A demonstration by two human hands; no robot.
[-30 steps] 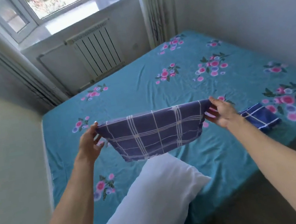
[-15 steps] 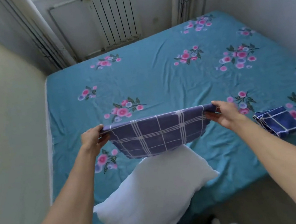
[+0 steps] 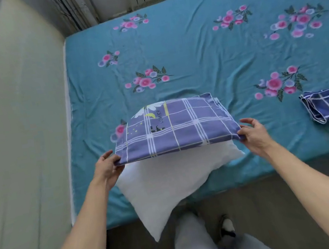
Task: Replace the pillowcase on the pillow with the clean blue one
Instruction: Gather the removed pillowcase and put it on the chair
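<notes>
Lowered since earlier, the checked blue pillowcase (image 3: 173, 129) is laid over the bare white pillow (image 3: 168, 179), near corners pinched by left hand (image 3: 108, 167) and right hand (image 3: 254, 134), arms outstretched.

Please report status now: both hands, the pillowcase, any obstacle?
Left hand and right hand pinch blue pillowcase corners. It lies over bare white pillow. Nothing in the way.

**Soft daylight, wide-angle view from above**

Even, diffuse light fills the room; the teal floral bedsheet (image 3: 202, 58) is bright and free of glare. The plain white pillow (image 3: 168, 184) appears slightly overexposed, with a faint shadow beneath the checked purple-blue pillowcase (image 3: 172, 127). Straight lines bow toward the frame edges. Focus is soft throughout, and the forearms near the bottom corners are stretched.
</notes>
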